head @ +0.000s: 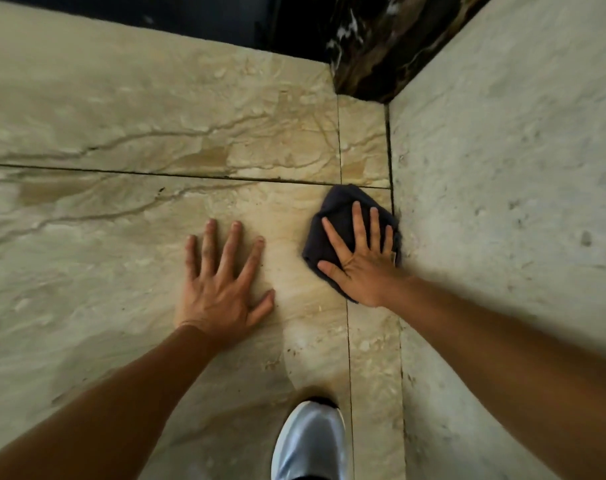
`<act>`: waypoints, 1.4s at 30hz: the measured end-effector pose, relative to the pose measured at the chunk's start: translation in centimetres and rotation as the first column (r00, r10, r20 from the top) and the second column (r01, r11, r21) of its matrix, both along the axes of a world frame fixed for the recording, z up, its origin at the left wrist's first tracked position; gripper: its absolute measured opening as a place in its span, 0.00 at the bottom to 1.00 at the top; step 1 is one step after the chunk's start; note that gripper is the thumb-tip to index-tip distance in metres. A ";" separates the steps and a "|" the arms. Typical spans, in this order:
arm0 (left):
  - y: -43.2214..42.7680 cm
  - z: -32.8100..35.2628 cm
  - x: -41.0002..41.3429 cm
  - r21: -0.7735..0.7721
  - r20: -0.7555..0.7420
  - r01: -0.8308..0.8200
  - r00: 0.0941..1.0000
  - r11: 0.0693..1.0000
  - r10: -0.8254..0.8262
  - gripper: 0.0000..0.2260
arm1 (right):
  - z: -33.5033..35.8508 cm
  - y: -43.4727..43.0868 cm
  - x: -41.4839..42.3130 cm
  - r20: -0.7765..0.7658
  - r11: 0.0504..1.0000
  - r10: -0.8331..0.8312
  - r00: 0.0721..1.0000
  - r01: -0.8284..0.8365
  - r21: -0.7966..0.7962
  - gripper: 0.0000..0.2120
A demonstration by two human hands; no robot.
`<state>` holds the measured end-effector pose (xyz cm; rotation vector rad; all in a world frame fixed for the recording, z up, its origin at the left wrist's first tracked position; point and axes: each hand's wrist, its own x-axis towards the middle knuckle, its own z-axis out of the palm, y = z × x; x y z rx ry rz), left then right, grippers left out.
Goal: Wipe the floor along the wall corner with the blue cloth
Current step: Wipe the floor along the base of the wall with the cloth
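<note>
The blue cloth [332, 216] is pressed flat on the floor [121, 237] beside the right wall [502, 168] by the right hand [358, 263], fingers spread; the left hand [222, 285] is laid flat, splayed, empty.

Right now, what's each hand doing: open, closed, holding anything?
Left hand: open, flat on the floor, holding nothing.
Right hand: open, fingers spread, pressing the cloth against the floor beside the wall.

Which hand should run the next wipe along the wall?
Right. The right hand lies flat on the blue cloth, beside the wall. The left hand rests on bare floor.
</note>
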<state>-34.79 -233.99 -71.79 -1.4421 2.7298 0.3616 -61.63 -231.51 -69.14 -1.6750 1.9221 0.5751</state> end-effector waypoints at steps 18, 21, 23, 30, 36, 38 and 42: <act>-0.1 0.4 -0.1 0.009 -0.052 -0.021 0.998 1.000 0.021 0.39 | -0.8 0.8 2.4 -0.008 0.959 -0.030 1.000 0.027 -0.282 0.30; -0.2 0.5 -0.1 0.024 -0.061 -0.019 0.998 1.000 0.021 0.39 | -0.7 4.5 4.1 -0.028 0.937 -0.074 0.997 0.060 -0.343 0.30; 0.0 0.7 -0.2 0.024 -0.075 -0.027 0.997 0.999 0.029 0.38 | -0.5 8.2 5.1 -0.070 0.925 -0.084 0.994 0.052 -0.376 0.30; 0.1 1.3 -0.2 0.056 -0.071 -0.043 0.996 0.998 0.047 0.38 | -0.7 0.9 4.1 0.019 0.932 -0.053 0.998 0.056 -0.359 0.30; -0.1 1.8 -0.3 0.073 -0.082 -0.051 0.995 0.996 0.057 0.39 | -0.7 0.1 4.5 0.033 0.930 -0.091 0.995 0.097 -0.355 0.30; 0.0 1.4 -0.3 0.051 -0.093 -0.051 0.994 0.997 0.055 0.38 | -0.3 6.9 5.5 -0.004 0.922 -0.116 0.993 0.106 -0.372 0.30; 0.1 0.4 0.0 -0.005 -0.081 -0.029 0.996 1.000 0.029 0.38 | 0.2 12.3 5.3 -0.046 0.951 -0.091 0.995 0.073 -0.301 0.31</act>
